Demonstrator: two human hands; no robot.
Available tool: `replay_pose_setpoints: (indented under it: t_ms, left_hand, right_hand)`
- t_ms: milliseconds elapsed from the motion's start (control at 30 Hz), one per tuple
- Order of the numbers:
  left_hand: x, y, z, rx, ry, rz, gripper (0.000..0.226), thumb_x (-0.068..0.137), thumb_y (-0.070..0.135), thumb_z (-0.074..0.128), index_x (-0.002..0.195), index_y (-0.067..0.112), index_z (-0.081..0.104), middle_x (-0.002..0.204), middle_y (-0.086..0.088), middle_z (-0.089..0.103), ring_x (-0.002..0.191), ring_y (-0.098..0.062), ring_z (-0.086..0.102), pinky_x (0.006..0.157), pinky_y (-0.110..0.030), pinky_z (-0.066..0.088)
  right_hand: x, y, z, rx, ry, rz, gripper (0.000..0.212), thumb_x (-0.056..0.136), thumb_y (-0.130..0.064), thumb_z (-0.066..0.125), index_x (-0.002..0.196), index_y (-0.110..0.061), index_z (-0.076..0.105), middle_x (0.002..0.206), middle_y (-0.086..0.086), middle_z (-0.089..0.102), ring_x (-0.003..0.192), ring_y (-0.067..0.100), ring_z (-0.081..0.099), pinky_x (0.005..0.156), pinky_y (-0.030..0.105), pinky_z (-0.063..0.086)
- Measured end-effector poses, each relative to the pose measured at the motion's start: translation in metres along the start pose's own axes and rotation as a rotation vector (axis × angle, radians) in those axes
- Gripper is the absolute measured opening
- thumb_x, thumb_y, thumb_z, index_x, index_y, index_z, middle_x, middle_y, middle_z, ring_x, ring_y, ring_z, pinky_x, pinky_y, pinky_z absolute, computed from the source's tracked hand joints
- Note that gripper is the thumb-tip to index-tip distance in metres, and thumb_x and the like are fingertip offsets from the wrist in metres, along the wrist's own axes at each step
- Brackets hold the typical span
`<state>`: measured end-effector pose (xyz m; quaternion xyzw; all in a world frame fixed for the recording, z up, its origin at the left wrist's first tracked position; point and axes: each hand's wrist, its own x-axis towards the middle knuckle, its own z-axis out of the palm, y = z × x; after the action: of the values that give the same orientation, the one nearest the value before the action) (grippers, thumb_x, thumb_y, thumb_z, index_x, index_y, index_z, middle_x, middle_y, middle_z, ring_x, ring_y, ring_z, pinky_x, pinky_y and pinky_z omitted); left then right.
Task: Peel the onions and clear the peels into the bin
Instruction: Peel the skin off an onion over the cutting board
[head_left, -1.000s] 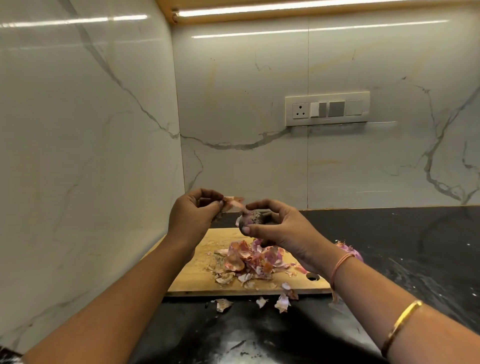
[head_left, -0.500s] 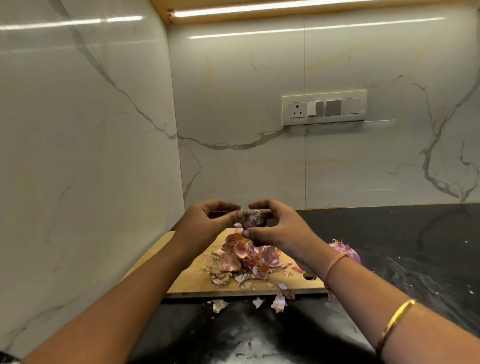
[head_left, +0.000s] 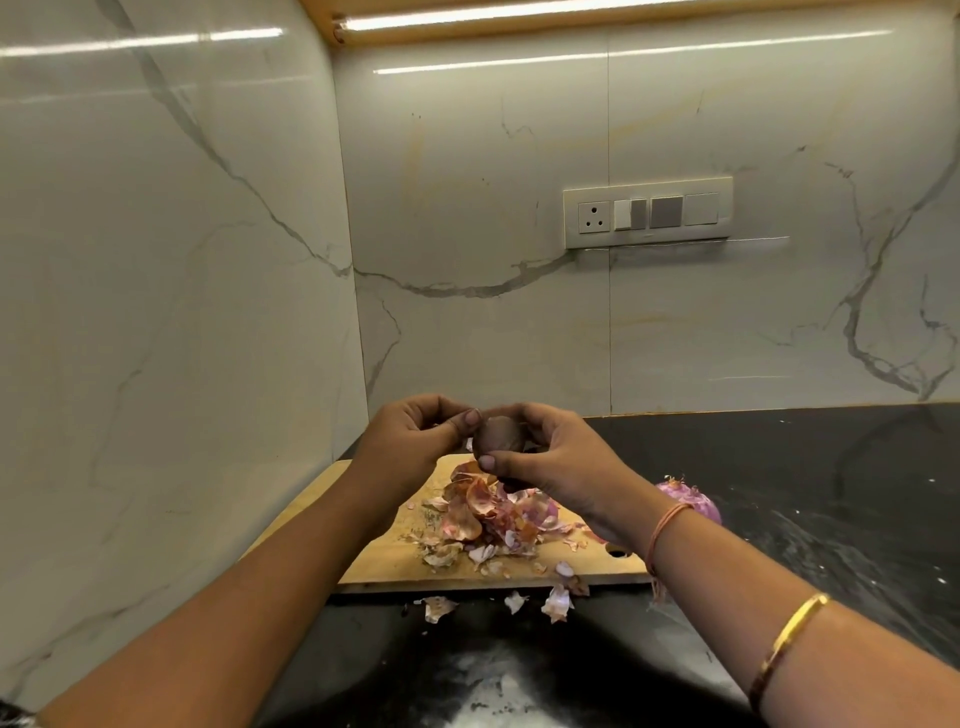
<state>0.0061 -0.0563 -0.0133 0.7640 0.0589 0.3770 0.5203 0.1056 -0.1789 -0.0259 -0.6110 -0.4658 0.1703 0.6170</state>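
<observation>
Nearest, on the black counter (head_left: 779, 467) just in front of the wooden cutting board (head_left: 379, 561): a few stray peels (head_left: 556, 603), off the edge and worth gathering later with the rest. On the board itself, a loose pile of peels (head_left: 483, 509), pink and papery, directly beneath the hands. Above that pile, raised clear of the wood, the onion (head_left: 496, 434): gripped by the right hand (head_left: 556, 457), thumb underneath and fingers curled over the top. Alongside, the left hand (head_left: 410, 441), fingers curled, thumb tip against the onion's left flank, by the look of it pinching at the skin there; the flap itself too small to make out. For a clean job: steady the bulb firmly in the right, catch the dry edge with the left thumbnail, pull along the curve rather than straight out, and turn the bulb a little after each strip. Work low over the pile, to drop scraps onto the wood and not the counter. Go gently with brittle skin, likely to break into flakes. Farther right, just beyond the right wrist, a second onion (head_left: 691, 499), purple and apparently already peeled, on the counter beside the board. No bin in view. Behind everything, on the marble wall, a switch plate (head_left: 647, 213).
</observation>
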Motion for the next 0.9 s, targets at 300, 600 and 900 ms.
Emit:
replay_pose_setpoints:
  t_ms: [300,600,900]
  left_hand:
    - [0.0,-0.004,0.003,-0.138,0.036,-0.147,0.011,0.086,0.008,0.056,0.081,0.009,0.065,0.083,-0.01,0.068,0.081,-0.018,0.065,0.071,-0.018,0.055]
    - [0.002,-0.003,-0.004,-0.257,0.054,-0.154,0.02,0.08,0.024,0.059,0.09,0.008,0.066,0.088,-0.011,0.072,0.079,-0.016,0.07,0.071,-0.023,0.057]
    - [0.003,-0.005,-0.001,-0.397,0.008,-0.152,0.028,0.062,0.014,0.066,0.088,0.004,0.069,0.083,-0.01,0.072,0.081,-0.021,0.069,0.074,-0.026,0.057]
  right_hand:
    - [0.001,0.002,0.001,0.051,-0.007,0.026,0.038,0.081,-0.004,0.069,0.117,-0.01,0.06,0.108,0.012,0.068,0.099,0.021,0.065,0.075,0.023,0.055]
    - [0.0,-0.002,0.0,0.176,-0.025,0.054,0.034,0.084,-0.003,0.066,0.115,-0.01,0.059,0.104,0.013,0.067,0.078,0.013,0.063,0.061,0.022,0.05]
    - [0.007,-0.011,0.007,0.27,0.019,0.109,0.034,0.081,-0.001,0.068,0.112,-0.006,0.055,0.099,0.016,0.064,0.083,0.022,0.061,0.062,0.026,0.049]
